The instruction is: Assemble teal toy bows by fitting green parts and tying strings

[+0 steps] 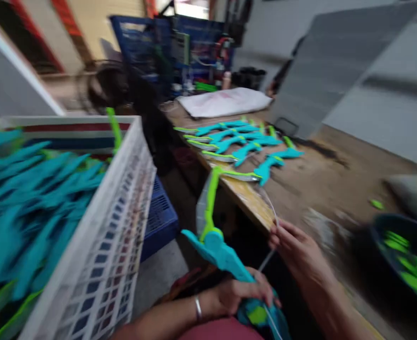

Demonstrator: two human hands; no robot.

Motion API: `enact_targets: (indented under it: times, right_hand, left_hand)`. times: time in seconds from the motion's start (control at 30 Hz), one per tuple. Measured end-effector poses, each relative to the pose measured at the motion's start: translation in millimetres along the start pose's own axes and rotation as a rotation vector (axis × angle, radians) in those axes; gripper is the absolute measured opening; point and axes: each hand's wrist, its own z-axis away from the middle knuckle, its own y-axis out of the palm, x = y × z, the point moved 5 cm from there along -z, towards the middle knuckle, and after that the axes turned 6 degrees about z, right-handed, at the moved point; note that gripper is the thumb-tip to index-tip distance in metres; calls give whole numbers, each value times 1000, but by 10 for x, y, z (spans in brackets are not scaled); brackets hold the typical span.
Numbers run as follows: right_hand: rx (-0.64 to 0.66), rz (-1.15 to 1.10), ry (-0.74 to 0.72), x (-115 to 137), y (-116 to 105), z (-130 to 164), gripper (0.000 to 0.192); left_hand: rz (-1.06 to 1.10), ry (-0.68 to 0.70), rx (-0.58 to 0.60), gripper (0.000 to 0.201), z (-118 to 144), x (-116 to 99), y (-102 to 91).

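Note:
My left hand (243, 293), with a silver band at its wrist, is closed round the teal handle of a teal-and-lime plastic tool (229, 257). The tool's lime arm, edged with a greyish curved piece, points up and away. My right hand (298, 248) pinches a thin white cord (268, 259) near the table edge. That cord runs down past my left hand and up toward the tabletop. Below my left hand is a teal part with a lime patch (257, 315), partly hidden. Motion blurs the view, and the tool's exact kind cannot be told.
Similar teal-and-lime tools (243, 151) lie in rows on the wooden table (300, 184). A white slatted crate (102, 255) full of teal pieces stands left, beside a blue crate (162, 217). A dark tub (378, 236) at right holds lime parts. A white sack (225, 101) lies farther back.

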Motion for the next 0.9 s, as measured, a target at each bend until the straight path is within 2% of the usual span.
enact_targets:
  times: [0.07,0.13,0.3,0.53,0.7,0.77,0.8,0.9]
  right_hand:
    - [-107,-52,-13,84,-112,-57,47]
    - [-145,-101,-40,163,-130,-129,47]
    - [-114,-131,-85,282,-129,-95,40]
    - [-91,24,-135,424,-381,251,35]
    - [-165,206,-190,598,-672,684,30]
    - [-265,371,-248,730,-824,959,24]
    - [-361,479,-291,811,-917,1124,20]
    - [-747,904,-456,1068,-1192,1703,11]
  left_hand:
    - [1,16,7,34,-47,-1,-10]
    - [-14,9,6,33,-40,-35,3]
    - [-100,7,-30,35,6,-101,28]
    - [-172,62,-108,28,-35,-180,-74]
    - [-189,121,-182,27,-62,-366,-182]
    - [-192,160,-228,28,-51,-524,-268]
    - [-193,190,-259,29,-37,-628,-317]
    - [-207,317,-424,34,50,-1000,-466]
